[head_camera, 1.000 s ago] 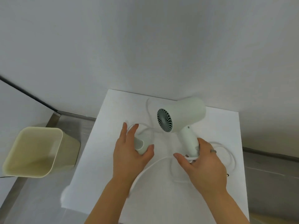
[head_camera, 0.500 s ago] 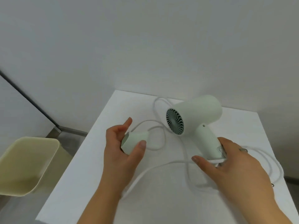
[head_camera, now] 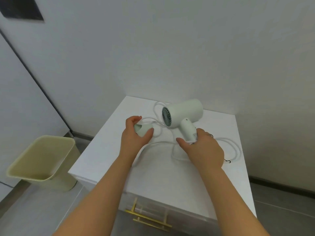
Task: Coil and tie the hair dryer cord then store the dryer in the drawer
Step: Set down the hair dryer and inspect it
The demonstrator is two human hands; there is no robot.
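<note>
My left hand (head_camera: 136, 138) has now curled its fingers round the green plug (head_camera: 142, 131); my right hand (head_camera: 204, 150) grips the hair dryer (head_camera: 184, 114) by its handle, upright on the cabinet top (head_camera: 170, 176); the cord (head_camera: 235, 147) lies loose, so I think coiling can begin.

Plain grey walls (head_camera: 170, 48), grey floor (head_camera: 25, 210), white cabinet (head_camera: 170, 181), cream bin (head_camera: 42, 159) beside it

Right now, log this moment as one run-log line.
left hand: holds pale green piece | right hand: grips hair dryer by handle | cord: loose, uncoiled on cabinet top | drawer: closed
</note>
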